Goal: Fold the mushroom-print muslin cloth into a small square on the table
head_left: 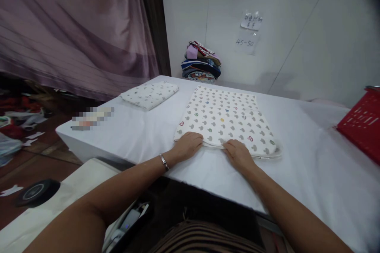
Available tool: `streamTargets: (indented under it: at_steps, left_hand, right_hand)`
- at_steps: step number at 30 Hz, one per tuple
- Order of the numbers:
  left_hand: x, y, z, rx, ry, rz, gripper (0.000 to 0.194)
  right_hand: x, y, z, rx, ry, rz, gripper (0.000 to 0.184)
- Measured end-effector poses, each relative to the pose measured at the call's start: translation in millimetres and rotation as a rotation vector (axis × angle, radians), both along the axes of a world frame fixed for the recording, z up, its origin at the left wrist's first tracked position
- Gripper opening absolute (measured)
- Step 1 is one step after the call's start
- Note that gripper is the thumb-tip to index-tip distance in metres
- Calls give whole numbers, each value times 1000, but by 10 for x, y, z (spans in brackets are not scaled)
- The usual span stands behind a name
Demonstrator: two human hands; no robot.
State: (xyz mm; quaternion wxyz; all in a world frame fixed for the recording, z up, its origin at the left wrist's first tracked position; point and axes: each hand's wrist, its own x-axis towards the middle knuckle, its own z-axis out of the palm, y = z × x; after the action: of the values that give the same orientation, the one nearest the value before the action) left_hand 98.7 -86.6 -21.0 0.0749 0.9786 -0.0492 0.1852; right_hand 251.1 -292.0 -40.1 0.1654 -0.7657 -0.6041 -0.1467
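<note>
A white cloth [219,114] with rows of grey mushroom-like shapes and a few coloured ones lies folded flat on the white-covered table [299,134]. Both hands are at its near edge. My left hand [189,144] has its fingers closed over that edge, left of the middle. A little to the right, my right hand [237,153] grips the same edge, thumb underneath out of sight. Between the hands the edge is slightly raised, showing its layers. A second folded white cloth [150,95] with small dark prints lies farther back on the left.
A stack of folded fabrics [202,63] stands by the wall behind the table. At the right edge is a red plastic basket [362,122]. A blurred-out item [92,118] lies near the left corner. Pink curtain [89,27] hangs at the left; scraps litter the floor.
</note>
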Motion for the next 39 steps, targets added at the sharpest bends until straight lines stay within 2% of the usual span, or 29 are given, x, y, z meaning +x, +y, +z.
streamTargets:
  at_steps: [7, 16, 20, 30, 39]
  left_hand:
    - [30, -13, 29, 68, 36, -15, 17]
    - [81, 20, 77, 25, 134, -62, 22]
    - [80, -4, 103, -38, 146, -39, 25]
    - [6, -37, -21, 53, 71, -9, 25]
    - [-40, 34, -20, 93, -2, -1, 24]
  right_hand:
    - [-14, -3, 24, -1, -3, -3, 23]
    - [4, -2, -1, -10, 6, -8, 23]
    - [6, -7, -9, -3, -3, 2, 25]
    - [9, -6, -1, 1, -21, 10, 24]
    - [10, -7, -12, 8, 3, 15, 26]
